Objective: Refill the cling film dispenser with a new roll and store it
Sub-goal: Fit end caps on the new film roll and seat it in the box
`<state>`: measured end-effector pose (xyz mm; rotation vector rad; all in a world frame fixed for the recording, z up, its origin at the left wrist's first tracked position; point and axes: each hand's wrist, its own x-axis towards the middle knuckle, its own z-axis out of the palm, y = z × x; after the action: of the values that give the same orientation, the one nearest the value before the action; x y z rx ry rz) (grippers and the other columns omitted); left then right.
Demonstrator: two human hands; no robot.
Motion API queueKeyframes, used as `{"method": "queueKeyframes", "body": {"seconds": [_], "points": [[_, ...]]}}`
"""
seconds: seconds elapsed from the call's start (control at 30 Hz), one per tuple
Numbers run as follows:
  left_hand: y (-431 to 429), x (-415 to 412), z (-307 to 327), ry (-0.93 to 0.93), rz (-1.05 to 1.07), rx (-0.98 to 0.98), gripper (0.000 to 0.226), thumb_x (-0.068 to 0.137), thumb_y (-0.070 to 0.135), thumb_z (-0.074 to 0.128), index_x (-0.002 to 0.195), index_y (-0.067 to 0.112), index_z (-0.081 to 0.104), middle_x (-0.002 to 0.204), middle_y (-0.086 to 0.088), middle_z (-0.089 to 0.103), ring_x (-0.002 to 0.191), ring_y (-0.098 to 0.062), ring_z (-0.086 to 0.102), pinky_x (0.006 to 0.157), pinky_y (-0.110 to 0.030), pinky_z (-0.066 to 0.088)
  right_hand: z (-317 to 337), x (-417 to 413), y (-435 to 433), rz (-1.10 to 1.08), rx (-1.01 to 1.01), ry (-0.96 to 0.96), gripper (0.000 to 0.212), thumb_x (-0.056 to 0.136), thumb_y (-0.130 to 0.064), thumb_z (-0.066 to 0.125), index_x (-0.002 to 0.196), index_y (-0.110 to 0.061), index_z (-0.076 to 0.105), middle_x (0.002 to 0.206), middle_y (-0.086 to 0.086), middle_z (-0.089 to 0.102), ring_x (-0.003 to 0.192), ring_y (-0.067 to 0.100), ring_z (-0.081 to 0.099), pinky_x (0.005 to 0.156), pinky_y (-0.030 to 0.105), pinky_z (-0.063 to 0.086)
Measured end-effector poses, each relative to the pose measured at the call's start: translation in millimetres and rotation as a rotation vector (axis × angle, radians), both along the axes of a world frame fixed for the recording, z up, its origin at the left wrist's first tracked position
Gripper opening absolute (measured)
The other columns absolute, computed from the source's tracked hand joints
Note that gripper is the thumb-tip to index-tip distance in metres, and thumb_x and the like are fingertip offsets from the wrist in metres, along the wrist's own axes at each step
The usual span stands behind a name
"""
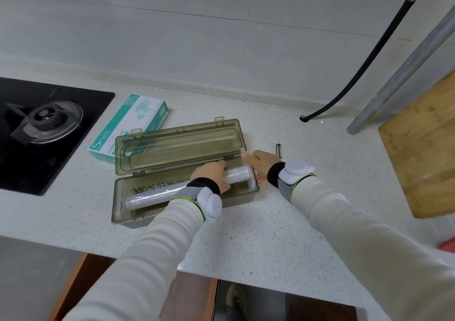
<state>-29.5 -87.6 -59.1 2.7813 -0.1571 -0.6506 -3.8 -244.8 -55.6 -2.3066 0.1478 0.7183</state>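
A smoky translucent cling film dispenser (138, 218) lies open on the speckled countertop, its lid (181, 145) folded back. Inside the tray a new cling film roll (157, 196) lies slanted, its right end raised. My left hand (213, 175) grips the roll near that raised end. My right hand (262, 164) holds the white round end cap (251, 175) at the roll's right tip, by the dispenser's right wall. A serrated strip shows behind the roll inside the tray.
A teal and white box (128, 126) lies behind the dispenser. The black gas hob (46, 133) is at the left. A wooden cutting board (423, 148) sits at the right, with a metal pipe and black hose behind. A small metal piece (278, 149) lies near my right hand.
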Motion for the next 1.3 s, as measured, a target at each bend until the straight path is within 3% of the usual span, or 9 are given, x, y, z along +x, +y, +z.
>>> {"method": "queueKeyframes", "body": {"seconds": [0.17, 0.3, 0.4, 0.57, 0.73, 0.83, 0.97, 1.13, 1.3], "points": [[-17.0, 1.8, -2.9, -0.047, -0.053, -0.04, 0.042, 0.085, 0.031, 0.059, 0.124, 0.017, 0.051, 0.115, -0.004, 0.063, 0.104, -0.025, 0.061, 0.093, -0.04, 0.05, 1.6, 2.5, -1.5, -0.016, 0.042, 0.011, 0.042, 0.093, -0.054, 0.039, 0.083, -0.013, 0.042, 0.073, -0.001, 0.047, 0.077, 0.024, 0.058, 0.064, 0.03, 0.051], [-21.9, 4.0, -5.9, -0.063, -0.04, -0.06, 0.037, 0.087, 0.031, 0.059, 0.12, 0.017, 0.054, 0.114, -0.005, 0.064, 0.104, -0.026, 0.061, 0.094, -0.04, 0.049, 0.3, 4.4, -1.9, -0.023, 0.054, 0.006, 0.039, 0.093, -0.051, 0.042, 0.07, -0.019, 0.039, 0.073, -0.001, 0.047, 0.077, 0.024, 0.057, 0.069, 0.033, 0.053], [-20.3, 5.6, -6.5, -0.062, -0.047, -0.065, 0.039, 0.086, 0.031, 0.06, 0.122, 0.017, 0.053, 0.115, -0.005, 0.064, 0.105, -0.026, 0.06, 0.093, -0.04, 0.049, 1.8, 5.6, -1.3, 0.0, 0.047, -0.008, 0.038, 0.094, -0.049, 0.043, 0.069, -0.02, 0.039, 0.073, -0.001, 0.048, 0.075, 0.021, 0.056, 0.064, 0.029, 0.052], [-21.2, 6.9, -6.4, -0.061, -0.058, -0.071, 0.041, 0.087, 0.029, 0.06, 0.125, 0.02, 0.052, 0.116, -0.004, 0.065, 0.106, -0.026, 0.06, 0.094, -0.04, 0.049, 4.6, 9.8, -1.3, 0.069, 0.011, -0.073, 0.029, 0.094, -0.041, 0.047, 0.084, -0.014, 0.049, 0.087, 0.002, 0.052, 0.084, 0.02, 0.05, 0.086, 0.036, 0.049], [-20.4, 7.6, -6.9, -0.054, -0.046, -0.069, 0.044, 0.086, 0.029, 0.06, 0.129, 0.02, 0.05, 0.12, -0.003, 0.064, 0.109, -0.025, 0.06, 0.096, -0.039, 0.049, 6.9, 9.2, -1.0, 0.094, 0.019, -0.112, 0.034, 0.095, -0.036, 0.048, 0.065, -0.022, 0.046, 0.069, -0.008, 0.043, 0.081, 0.018, 0.046, 0.067, 0.022, 0.038], [-21.0, 8.4, -7.4, -0.046, -0.047, -0.074, 0.044, 0.086, 0.028, 0.061, 0.129, 0.02, 0.05, 0.119, -0.004, 0.064, 0.108, -0.025, 0.06, 0.096, -0.039, 0.049, 10.9, 8.7, 0.9, 0.062, 0.069, -0.079, 0.029, 0.095, -0.033, 0.05, 0.071, -0.017, 0.051, 0.089, 0.005, 0.054, 0.088, 0.03, 0.058, 0.081, 0.035, 0.054], [-22.3, 8.7, -7.5, -0.045, -0.044, -0.075, 0.044, 0.086, 0.028, 0.061, 0.128, 0.02, 0.05, 0.118, -0.004, 0.064, 0.108, -0.025, 0.06, 0.096, -0.038, 0.049, 18.0, 8.3, 1.0, 0.057, 0.103, -0.053, 0.025, 0.095, -0.029, 0.05, 0.076, -0.013, 0.053, 0.095, 0.011, 0.055, 0.104, 0.04, 0.062, 0.092, 0.049, 0.052], [-23.6, 8.6, -6.9, -0.044, -0.04, -0.065, 0.043, 0.086, 0.027, 0.061, 0.127, 0.02, 0.051, 0.118, -0.004, 0.064, 0.107, -0.026, 0.06, 0.096, -0.039, 0.049, 16.2, 5.9, 0.9, 0.056, 0.094, -0.068, 0.019, 0.095, -0.028, 0.051, 0.087, -0.011, 0.055, 0.093, 0.009, 0.054, 0.087, 0.027, 0.058, 0.093, 0.049, 0.052], [-24.6, 8.6, -7.1, -0.044, -0.045, -0.069, 0.046, 0.086, 0.028, 0.06, 0.129, 0.023, 0.047, 0.119, -0.002, 0.064, 0.109, -0.025, 0.06, 0.098, -0.039, 0.046, 16.3, 4.7, 2.7, 0.053, 0.063, -0.094, 0.02, 0.095, -0.031, 0.05, 0.088, -0.014, 0.056, 0.097, 0.008, 0.056, 0.108, 0.036, 0.06, 0.097, 0.046, 0.048]]}}
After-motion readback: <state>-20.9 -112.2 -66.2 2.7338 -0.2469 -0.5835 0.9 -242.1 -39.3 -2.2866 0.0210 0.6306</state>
